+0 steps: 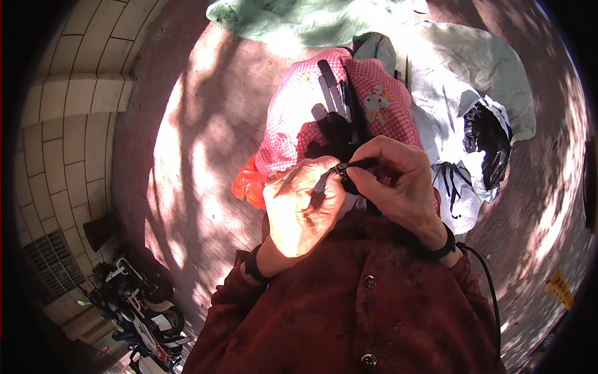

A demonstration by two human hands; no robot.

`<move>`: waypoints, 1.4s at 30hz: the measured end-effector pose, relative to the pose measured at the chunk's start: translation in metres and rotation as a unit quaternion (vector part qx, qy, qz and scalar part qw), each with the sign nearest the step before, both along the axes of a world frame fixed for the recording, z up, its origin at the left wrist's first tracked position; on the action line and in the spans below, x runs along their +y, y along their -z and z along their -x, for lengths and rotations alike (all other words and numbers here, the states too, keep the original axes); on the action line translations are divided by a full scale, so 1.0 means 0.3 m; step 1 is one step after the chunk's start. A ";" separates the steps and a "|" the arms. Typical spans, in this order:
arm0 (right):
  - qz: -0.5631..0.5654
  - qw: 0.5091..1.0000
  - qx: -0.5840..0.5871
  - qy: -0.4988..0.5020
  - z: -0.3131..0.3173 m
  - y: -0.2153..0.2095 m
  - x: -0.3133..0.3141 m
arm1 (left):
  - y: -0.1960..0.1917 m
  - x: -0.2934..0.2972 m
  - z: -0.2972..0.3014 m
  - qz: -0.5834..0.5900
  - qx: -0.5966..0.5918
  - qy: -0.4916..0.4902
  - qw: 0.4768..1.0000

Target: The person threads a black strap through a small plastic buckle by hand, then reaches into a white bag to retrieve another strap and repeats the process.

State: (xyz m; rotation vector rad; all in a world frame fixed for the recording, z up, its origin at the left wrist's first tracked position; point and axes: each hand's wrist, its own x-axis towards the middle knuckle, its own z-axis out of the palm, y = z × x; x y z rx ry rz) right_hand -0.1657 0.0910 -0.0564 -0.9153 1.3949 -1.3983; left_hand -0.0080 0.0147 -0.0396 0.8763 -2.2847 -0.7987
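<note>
the black-and-grey strip (366, 163) lies between the two hands, just below the pink checked cloth (286, 118). the left hand (299, 202) is curled nearly closed, pinching the grey end; the right hand (402, 181) has its thumb and forefinger closed on the black end, the other fingers bent. detail where the fingertips meet is too small to tell. the piece is probably light, soft and pliable, with little risk of breaking; a fingertip pinch near each end suits it, though slipperiness cannot be judged. loose long strips (335, 100) lie on the cloth, beside a dark bundle (336, 132). containers: at right, a white bag (430, 96) gapes, with crumpled black material (489, 146) in its opening; at left, a red plastic bag (250, 184) rests against the cloth, contents hidden.
</note>
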 end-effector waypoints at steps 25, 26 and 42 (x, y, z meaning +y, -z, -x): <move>0.187 0.956 0.226 0.030 -0.021 0.050 -0.025 | -0.015 0.032 -0.027 -0.199 -0.009 -0.062 0.978; 0.191 0.954 0.228 0.027 -0.023 0.050 -0.023 | -0.013 0.030 -0.031 -0.200 -0.009 -0.063 0.978; 0.240 0.923 0.298 0.032 -0.055 0.077 -0.021 | 0.007 0.038 -0.053 -0.303 0.056 -0.062 0.949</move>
